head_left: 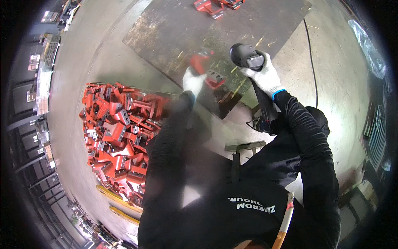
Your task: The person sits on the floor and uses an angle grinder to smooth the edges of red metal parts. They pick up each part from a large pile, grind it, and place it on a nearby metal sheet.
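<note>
My left hand (193,81), in a white glove, is closed on a red metal bracket (200,63), blurred by motion, above the dark plate. Just beside it, close to the plate's near edge, is another red bracket (215,79) with a grey holed face. My right hand (267,76), gloved too, grips a black angle grinder (254,62). The grinder's round black head (241,54) points left toward the bracket, and a gap separates the two. Its working face cannot be made out.
A large heap of red brackets (120,137) lies at my left, with yellow bars (120,203) below it. More red parts (213,7) sit on the far end of the metal plate (166,25). A black cable (310,54) runs along the floor at right, near clear plastic sheeting (368,50).
</note>
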Demonstrator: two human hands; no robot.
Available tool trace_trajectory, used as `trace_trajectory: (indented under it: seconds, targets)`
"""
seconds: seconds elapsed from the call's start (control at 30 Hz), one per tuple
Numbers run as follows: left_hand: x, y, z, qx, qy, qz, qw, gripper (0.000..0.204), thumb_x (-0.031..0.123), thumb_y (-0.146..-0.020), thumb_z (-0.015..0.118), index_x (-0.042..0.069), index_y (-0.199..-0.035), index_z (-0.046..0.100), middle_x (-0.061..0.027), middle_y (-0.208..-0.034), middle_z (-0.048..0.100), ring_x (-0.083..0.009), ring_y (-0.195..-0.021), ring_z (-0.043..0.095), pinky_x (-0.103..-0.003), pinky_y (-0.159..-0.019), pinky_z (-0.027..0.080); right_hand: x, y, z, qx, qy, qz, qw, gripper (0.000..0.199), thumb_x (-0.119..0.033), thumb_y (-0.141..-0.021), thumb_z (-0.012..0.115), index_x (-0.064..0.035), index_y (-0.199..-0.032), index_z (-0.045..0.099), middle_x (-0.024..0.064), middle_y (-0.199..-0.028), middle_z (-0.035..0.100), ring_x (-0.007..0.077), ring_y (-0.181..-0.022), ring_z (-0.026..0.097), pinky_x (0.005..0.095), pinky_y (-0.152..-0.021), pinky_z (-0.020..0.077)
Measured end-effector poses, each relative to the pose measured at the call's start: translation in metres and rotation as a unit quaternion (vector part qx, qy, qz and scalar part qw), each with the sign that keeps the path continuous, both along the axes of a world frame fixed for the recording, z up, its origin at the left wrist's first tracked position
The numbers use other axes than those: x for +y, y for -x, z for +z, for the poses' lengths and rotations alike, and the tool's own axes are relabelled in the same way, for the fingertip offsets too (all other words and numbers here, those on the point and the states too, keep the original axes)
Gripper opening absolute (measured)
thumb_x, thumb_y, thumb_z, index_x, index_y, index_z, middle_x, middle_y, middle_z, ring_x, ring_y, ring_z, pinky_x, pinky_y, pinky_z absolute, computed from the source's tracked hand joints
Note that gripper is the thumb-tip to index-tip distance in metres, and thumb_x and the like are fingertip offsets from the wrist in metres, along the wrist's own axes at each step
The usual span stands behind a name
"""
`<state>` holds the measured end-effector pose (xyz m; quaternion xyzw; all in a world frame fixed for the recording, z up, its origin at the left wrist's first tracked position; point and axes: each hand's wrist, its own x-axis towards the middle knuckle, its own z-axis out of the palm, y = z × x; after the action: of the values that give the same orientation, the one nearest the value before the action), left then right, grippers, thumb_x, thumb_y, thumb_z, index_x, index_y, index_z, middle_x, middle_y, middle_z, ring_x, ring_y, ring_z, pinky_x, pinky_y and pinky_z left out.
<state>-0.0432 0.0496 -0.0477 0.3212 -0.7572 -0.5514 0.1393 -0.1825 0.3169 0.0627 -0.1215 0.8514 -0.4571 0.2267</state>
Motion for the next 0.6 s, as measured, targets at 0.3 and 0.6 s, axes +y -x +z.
trace_trajectory:
  seconds: [0.3,0.6]
  targets:
    - [0.000,-0.019,-0.041,-0.127,0.080,-0.070,0.986,0.067,0.012,-0.082,0.086,-0.001,-0.141,0.057,-0.0174,-0.129,0.072,-0.0237,-0.119,0.068,-0.035,-0.105,0.051,-0.026,0.005,-0.066,-0.010,-0.120,0.126,0.985,0.096,-0.042,-0.077,0.089,-0.0095,-0.152,0.038,0.0269,-0.131,0.068,0.0416,-0.124,0.066,0.0448,-0.105,0.0523]
    - [-0.032,-0.035,0.032,-0.279,0.157,-0.189,0.929,0.091,0.031,-0.082,0.088,0.001,-0.155,0.043,-0.0247,-0.142,0.063,-0.0347,-0.131,0.063,-0.039,-0.111,0.049,-0.108,0.007,-0.117,0.011,-0.170,0.230,0.958,0.093,-0.042,-0.078,0.085,-0.0101,-0.152,0.038,0.0297,-0.119,0.071,0.0461,-0.114,0.068,0.0493,-0.098,0.0547]
